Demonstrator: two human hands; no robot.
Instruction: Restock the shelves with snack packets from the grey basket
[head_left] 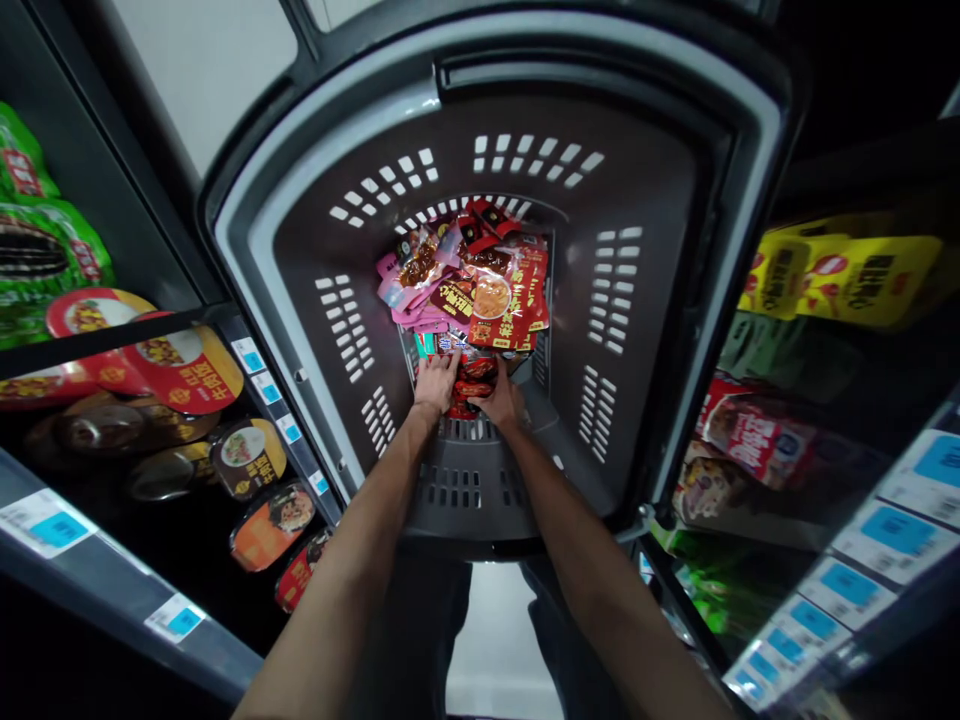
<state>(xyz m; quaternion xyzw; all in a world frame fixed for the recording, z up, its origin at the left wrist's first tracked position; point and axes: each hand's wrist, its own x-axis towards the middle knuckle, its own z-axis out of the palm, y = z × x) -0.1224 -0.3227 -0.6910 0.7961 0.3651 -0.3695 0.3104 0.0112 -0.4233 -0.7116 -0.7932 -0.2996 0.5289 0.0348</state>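
Both of my arms reach down into a deep dark shopping basket (pixel 660 230) with a pale rim. At its bottom, my left hand (pixel 437 382) presses against the left side of a small stack of red packets (pixel 475 378), fingers closed at its edge. On the opposite side, my right hand (pixel 501 398) grips the same stack, its thumb along the near edge. Just beyond the hands lies a heap of snack bags: pink bags (pixel 416 285) on the left and red bags (pixel 517 290) on the right. A green-edged packet (pixel 426 344) shows beside my left fingertips.
Shelves flank the basket closely. The left shelf (pixel 247 350) holds green bags (pixel 52 240) and instant-meal bowls (pixel 172 365). Yellow bags (pixel 840 275) and red-and-white packs (pixel 757 430) sit on the right, behind price labels (pixel 892 530). My legs are below the basket.
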